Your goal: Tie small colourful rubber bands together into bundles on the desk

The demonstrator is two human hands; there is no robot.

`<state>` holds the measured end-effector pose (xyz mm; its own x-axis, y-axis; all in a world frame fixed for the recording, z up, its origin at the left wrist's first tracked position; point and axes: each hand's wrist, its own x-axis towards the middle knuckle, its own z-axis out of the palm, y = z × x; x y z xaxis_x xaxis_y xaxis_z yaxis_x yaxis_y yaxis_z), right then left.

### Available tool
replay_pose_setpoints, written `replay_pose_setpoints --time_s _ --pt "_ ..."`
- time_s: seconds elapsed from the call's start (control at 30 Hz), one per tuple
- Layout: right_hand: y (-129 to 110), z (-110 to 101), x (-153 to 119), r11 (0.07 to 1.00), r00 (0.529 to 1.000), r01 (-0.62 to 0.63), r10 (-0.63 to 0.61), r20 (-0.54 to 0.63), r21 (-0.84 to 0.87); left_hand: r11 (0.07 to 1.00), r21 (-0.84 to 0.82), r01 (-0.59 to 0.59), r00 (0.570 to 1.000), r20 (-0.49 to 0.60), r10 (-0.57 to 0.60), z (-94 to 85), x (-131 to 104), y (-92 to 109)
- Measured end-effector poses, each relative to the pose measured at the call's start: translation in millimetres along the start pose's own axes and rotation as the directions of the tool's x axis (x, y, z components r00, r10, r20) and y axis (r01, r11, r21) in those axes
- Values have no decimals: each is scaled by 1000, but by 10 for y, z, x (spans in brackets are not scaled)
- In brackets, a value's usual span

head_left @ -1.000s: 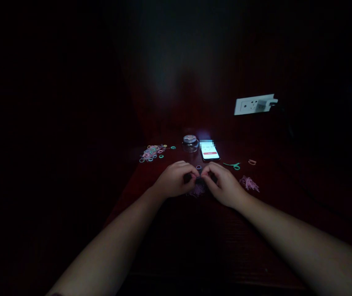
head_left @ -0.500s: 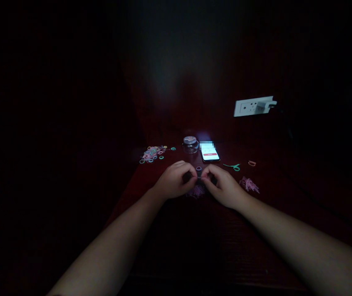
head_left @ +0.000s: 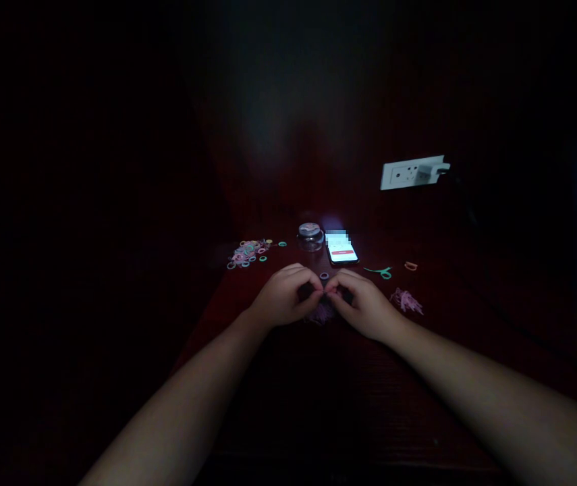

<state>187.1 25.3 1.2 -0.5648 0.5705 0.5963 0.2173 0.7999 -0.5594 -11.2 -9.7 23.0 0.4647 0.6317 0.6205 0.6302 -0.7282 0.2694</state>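
As purple strands (head_left: 321,313) lie below, left hand (head_left: 288,295) and right hand (head_left: 362,302) pinch something indistinct (head_left: 324,292).

I monitor one head-worn camera, directed forward and down from above the near side of the table (head_left: 359,378). The left hand (head_left: 288,295) and right hand (head_left: 362,304) register mid-frame; the wall socket (head_left: 400,175) stands farther off, upper right.
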Motion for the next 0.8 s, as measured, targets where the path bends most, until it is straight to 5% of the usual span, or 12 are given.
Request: replay_pose_setpoints --time_s 0.23,0.43,0.8 --pt "-27 -29 7 1000 996 10 -9 -84 18 1000 12 28 998 56 -29 6 -4 -23" --pt "-92 -34 -9 990 995 98 -94 -44 100 999 1 44 997 70 -44 14 -7 -23" --pt "-46 8 -8 991 993 -116 114 26 64 1000 -4 28 997 72 -27 15 -16 -27"
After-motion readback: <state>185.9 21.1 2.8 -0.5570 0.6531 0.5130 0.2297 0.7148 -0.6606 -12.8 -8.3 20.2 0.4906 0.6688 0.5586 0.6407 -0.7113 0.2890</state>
